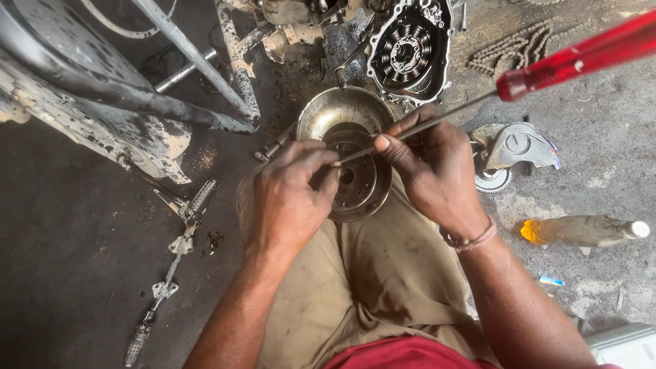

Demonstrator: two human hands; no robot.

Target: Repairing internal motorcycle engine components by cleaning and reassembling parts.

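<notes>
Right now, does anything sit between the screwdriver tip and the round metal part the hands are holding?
Nothing visible does. The screwdriver shaft runs under the right hand to the round metal part, its tip meeting the left hand fingertips there.

engine cover with stator coils (408,51) at floor's top edge | drive chain (509,46) heaped top right | metal bowl (342,109) just below the cover | grey cover plate with gear (512,150) toward right edge | plastic bottle, orange residue (581,230) lying at right edge | motorcycle frame (102,89) top left | footrest rod (171,266) lower left
</notes>
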